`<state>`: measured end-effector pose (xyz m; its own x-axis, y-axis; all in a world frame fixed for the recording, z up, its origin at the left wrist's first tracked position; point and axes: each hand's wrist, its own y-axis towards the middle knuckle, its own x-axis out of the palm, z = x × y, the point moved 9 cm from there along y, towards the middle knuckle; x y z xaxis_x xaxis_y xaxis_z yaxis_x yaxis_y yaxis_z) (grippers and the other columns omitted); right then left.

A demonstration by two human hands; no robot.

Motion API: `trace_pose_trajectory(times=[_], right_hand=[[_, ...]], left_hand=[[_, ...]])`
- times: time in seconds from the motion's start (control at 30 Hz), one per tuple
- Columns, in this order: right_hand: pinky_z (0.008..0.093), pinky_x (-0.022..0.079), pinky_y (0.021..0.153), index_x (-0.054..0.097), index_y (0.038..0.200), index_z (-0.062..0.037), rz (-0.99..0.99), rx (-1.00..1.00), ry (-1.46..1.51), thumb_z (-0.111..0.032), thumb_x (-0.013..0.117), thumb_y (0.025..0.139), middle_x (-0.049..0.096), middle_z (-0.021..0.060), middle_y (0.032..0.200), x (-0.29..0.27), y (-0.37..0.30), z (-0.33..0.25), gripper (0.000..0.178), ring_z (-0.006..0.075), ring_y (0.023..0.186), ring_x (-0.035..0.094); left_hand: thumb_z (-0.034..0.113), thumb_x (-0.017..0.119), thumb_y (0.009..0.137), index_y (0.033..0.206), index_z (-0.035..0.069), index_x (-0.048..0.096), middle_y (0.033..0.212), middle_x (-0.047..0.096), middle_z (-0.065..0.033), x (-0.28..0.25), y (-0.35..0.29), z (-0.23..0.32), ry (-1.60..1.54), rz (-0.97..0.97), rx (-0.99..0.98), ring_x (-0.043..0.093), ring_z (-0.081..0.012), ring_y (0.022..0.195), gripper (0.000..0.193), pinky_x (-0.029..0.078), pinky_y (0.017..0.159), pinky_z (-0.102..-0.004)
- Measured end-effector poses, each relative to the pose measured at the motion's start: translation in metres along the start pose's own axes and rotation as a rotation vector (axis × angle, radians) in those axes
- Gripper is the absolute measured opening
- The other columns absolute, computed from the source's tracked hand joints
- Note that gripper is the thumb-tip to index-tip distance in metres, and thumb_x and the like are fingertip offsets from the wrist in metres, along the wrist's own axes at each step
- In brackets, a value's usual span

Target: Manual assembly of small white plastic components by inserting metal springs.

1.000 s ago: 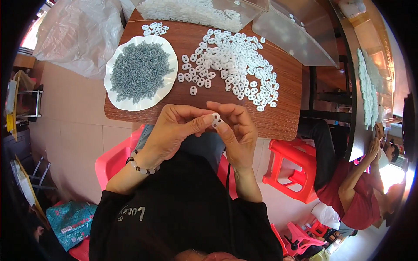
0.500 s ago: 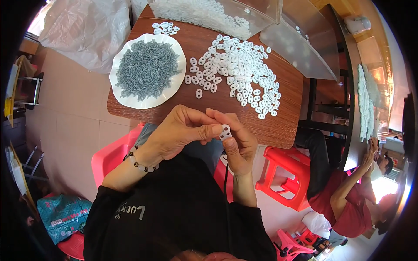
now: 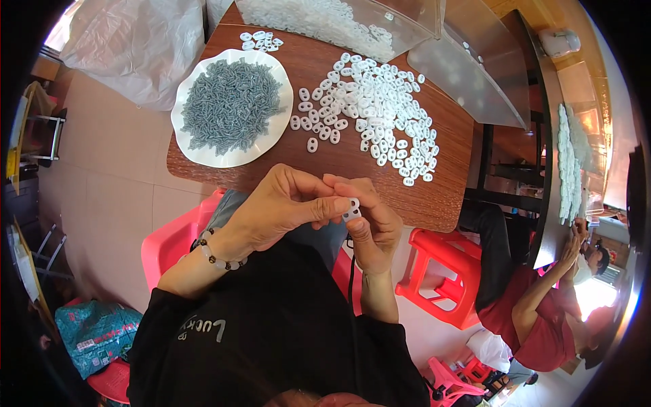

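Small white holed piece (image 3: 353,209) was up between both hands, by the near edge of the brown counter (image 3: 325,163). Left hand (image 3: 274,207): fingers pinched on it, thumb tip against its left side. Right hand (image 3: 376,220): fingers gripping it too, thumb at its lower end; contact behind it was hidden. Beyond the hands, a loose heap of white two-hole ovals (image 3: 373,102) lay on the counter. To its left, a wavy-rimmed white plate (image 3: 178,129) held grey rod-like bits (image 3: 230,105); a small white cluster (image 3: 261,42) sat just past the plate.
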<state>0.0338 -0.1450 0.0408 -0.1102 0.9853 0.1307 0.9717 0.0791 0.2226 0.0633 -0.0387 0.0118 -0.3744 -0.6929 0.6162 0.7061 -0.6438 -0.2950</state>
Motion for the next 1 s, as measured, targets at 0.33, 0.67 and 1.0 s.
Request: trace_pose_trajectory(times=[0.33,0.67,1.0], right_hand=[[0.0313,0.047,0.083,0.062,0.113,0.0073,0.096,-0.08,-0.105,-0.024,0.06,0.093,0.064,0.021,0.112,-0.001,-0.007,-0.003,0.037,0.0231,0.096,0.058],[0.0332,0.049,0.08,0.065,0.107,0.0076,0.129,-0.169,-0.235,-0.028,0.06,0.093,0.068,0.0207,0.102,0.001,-0.007,-0.015,0.038,0.0245,0.09,0.059],[0.0301,0.049,0.075,0.066,0.104,0.0063,0.247,-0.143,-0.256,-0.026,0.059,0.094,0.069,0.0179,0.097,-0.004,-0.012,-0.008,0.034,0.0219,0.087,0.059]], left_hand=[[0.016,0.073,0.084,0.092,0.002,0.074,0.074,0.067,-0.0015,0.003,-0.002,-0.009,-0.051,0.004,-0.058,0.052,-0.0037,0.063,0.016,0.04,0.055,-0.0188],[0.011,0.071,0.086,0.092,-0.002,0.073,0.071,0.065,-0.0043,0.007,-0.007,-0.006,-0.034,0.027,-0.057,0.053,-0.0069,0.062,0.014,0.041,0.056,-0.0203],[0.012,0.07,0.087,0.096,-0.001,0.073,0.081,0.071,-0.007,0.008,-0.003,-0.013,-0.008,0.04,-0.055,0.054,-0.0057,0.064,0.017,0.042,0.057,-0.0198]])
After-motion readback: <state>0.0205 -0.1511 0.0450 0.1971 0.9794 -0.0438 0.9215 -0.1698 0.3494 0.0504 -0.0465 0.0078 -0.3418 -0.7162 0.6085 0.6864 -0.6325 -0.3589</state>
